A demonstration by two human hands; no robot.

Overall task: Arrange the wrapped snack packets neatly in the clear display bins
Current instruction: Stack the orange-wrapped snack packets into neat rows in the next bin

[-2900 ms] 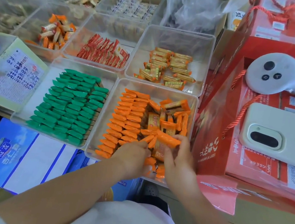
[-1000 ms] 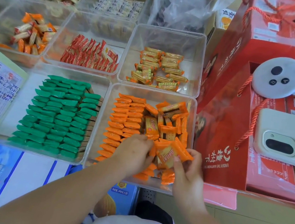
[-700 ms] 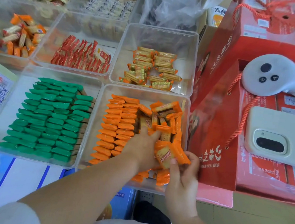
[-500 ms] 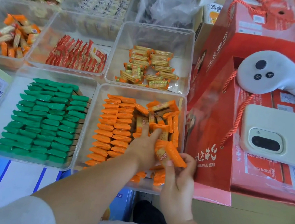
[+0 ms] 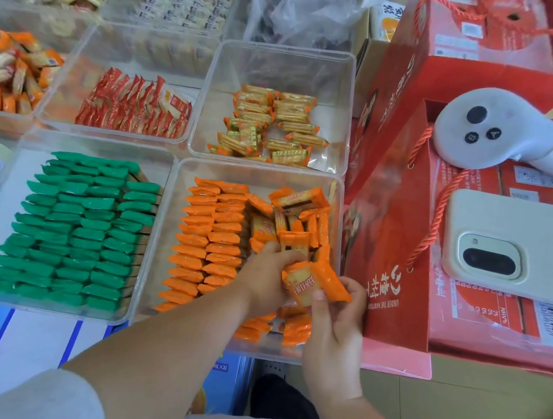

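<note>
Orange packets (image 5: pixel 207 246), green packets (image 5: pixel 76 228), red-and-white packets (image 5: pixel 135 107), red boxes (image 5: pixel 404 224), cream phone (image 5: pixel 518 250).

The clear display bins (image 5: pixel 176 232) sit edge to edge in rows on stacked cartons, a blue-and-white carton (image 5: pixel 11 344) showing beneath the near row; a red gift box (image 5: pixel 404 224) stands beside them.

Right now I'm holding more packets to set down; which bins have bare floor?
The far bin of gold packets has bare floor behind and right of them. The green packets leave a strip along their bin's left wall. The orange bin is crowded.
</note>
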